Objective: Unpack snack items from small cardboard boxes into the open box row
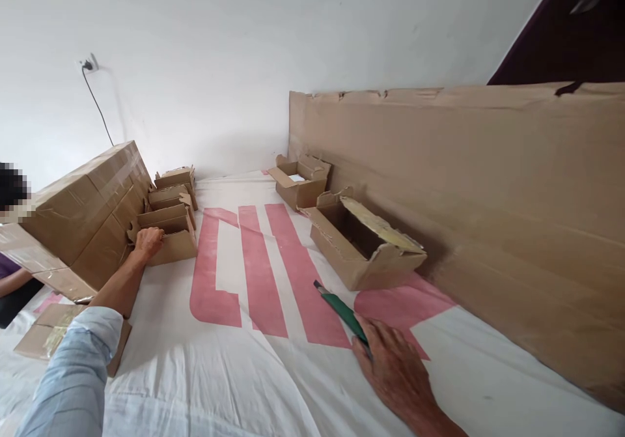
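Observation:
My left hand reaches out at the left, its fingers curled over the rim of a small open cardboard box. That box stands at the near end of a row of similar boxes. Lower right, my right hand is closed around a green utility knife, its tip pointing forward and left. Ahead of the knife sits a larger open cardboard box with yellowish tape on its raised flap. Behind it is another open box with something white inside.
A white cloth with red print covers the surface. Large taped cartons stand at left, with a person beyond them. A flattish taped carton lies near my left forearm. A tall cardboard sheet walls the right side.

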